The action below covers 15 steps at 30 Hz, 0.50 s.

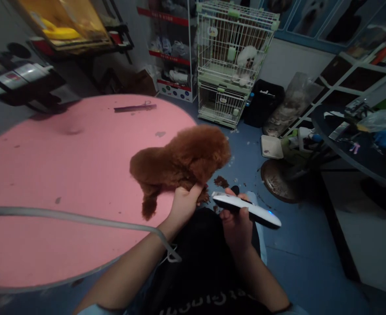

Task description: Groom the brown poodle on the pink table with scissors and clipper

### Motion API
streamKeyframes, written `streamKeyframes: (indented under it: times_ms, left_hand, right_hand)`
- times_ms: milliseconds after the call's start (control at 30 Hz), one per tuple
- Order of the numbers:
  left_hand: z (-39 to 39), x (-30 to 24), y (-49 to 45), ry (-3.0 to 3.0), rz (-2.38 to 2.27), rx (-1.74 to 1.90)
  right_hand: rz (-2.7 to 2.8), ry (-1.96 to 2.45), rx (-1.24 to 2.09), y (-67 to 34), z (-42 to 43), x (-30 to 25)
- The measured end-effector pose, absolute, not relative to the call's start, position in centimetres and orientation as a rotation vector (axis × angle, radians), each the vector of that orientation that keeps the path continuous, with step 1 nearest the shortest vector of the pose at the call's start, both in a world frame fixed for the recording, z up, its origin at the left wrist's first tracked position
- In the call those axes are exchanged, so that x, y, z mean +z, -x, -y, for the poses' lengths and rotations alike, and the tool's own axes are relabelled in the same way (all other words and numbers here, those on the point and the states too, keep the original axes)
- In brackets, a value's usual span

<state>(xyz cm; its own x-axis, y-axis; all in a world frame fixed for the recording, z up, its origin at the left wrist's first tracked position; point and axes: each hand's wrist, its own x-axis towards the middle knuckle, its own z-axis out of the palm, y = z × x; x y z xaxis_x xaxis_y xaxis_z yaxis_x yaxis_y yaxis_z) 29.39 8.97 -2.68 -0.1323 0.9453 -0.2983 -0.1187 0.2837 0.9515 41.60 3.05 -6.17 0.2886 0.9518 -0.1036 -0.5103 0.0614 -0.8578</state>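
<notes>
Centre frame, the left hand (184,202) cups the underside of a small brown poodle (180,164) at the pink table (64,175) edge; just right, the right hand (235,223) is wrapped around white clippers (247,210).

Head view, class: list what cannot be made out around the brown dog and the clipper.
- Brown dog: face turned away, hidden by fur.
- Clipper blade: too dark and small; right hand covers the body.
- Left hand: fingertips buried in fur.
- Comb on pink table: teeth too small.
</notes>
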Motion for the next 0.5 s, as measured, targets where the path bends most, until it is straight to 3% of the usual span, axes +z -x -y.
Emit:
streamKeyframes:
  times_ms: [167,333,500]
  left_hand:
    - [-9.4,-2.6,-28.7,-0.792,-1.346,1.160]
    - [-9.4,-2.2,-28.2,-0.877,-1.321,1.075]
    - [-8.9,-2.0,-27.7,-0.920,-1.309,1.027]
  right_hand:
    - [0.652,0.807,1.308,-42.7,-3.9,-6.3]
    - [1.246,0.804,1.617,-43.3,-5.4,-4.8]
    - [1.506,0.901,1.468,-41.7,-6.6,-3.9]
